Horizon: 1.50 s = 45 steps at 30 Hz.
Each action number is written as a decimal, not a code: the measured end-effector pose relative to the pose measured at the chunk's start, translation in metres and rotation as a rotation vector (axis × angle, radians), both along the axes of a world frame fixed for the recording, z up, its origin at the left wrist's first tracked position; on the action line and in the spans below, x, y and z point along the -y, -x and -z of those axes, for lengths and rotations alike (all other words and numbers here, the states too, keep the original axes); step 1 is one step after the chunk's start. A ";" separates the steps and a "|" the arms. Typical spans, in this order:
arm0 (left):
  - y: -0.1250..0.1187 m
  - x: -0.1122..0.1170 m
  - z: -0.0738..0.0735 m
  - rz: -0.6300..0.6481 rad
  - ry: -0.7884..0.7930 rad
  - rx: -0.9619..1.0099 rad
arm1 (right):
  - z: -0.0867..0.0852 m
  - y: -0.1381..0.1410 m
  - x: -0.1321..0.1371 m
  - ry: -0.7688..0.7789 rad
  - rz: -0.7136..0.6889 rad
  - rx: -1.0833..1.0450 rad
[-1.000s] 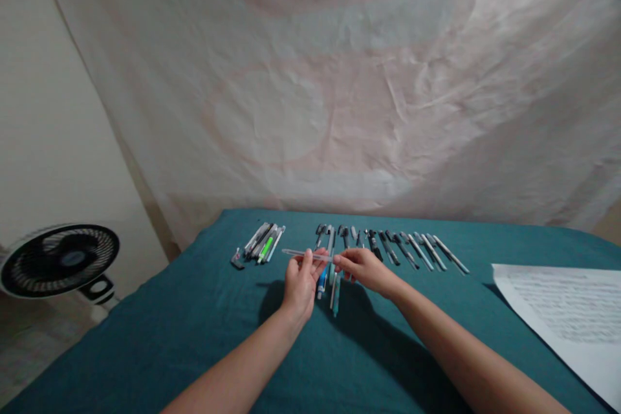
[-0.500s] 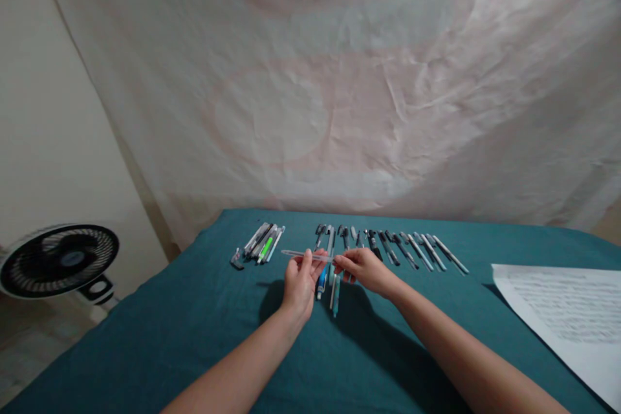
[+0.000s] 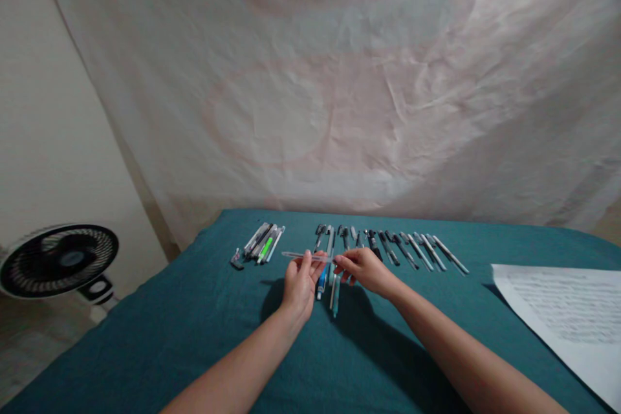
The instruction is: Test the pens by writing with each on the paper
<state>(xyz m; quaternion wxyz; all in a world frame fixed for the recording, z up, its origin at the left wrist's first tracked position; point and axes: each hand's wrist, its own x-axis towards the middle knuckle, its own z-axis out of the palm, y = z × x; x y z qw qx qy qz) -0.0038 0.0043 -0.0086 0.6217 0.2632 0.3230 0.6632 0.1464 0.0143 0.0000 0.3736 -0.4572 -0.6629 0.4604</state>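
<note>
A slim, clear pen (image 3: 294, 255) is held level above the table between my two hands. My left hand (image 3: 301, 283) is closed on its middle, thumb on top and fingers beneath. At the pen's right end, my right hand (image 3: 363, 268) pinches it between thumb and fingertips. Under and just in front of my hands lie a blue pen (image 3: 321, 283) and a teal pen (image 3: 336, 297), partly covered. Behind my hands, a row of pens (image 3: 412, 250), mostly black, white and grey, stretches to the right.
Left of my hands lies a bunch of pens (image 3: 262, 242), one bright green, with a small dark item (image 3: 237, 260) beside it. A printed paper sheet (image 3: 572, 310) covers the table's right side. A black fan (image 3: 61, 261) stands off the left edge of the green tablecloth (image 3: 204, 349).
Almost nothing differs. Both hands keep their hold on the clear pen in the same spot, with only a very slight shift of the fingers.
</note>
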 end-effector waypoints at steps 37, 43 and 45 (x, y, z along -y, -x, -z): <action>0.002 -0.005 0.005 -0.051 -0.012 -0.040 | -0.006 -0.001 0.020 -0.387 0.143 1.104; 0.002 -0.005 0.005 -0.044 -0.024 -0.058 | -0.008 -0.003 0.017 -0.341 0.151 1.052; 0.002 -0.005 0.005 -0.042 -0.032 -0.067 | -0.010 -0.006 0.015 -0.312 0.156 0.942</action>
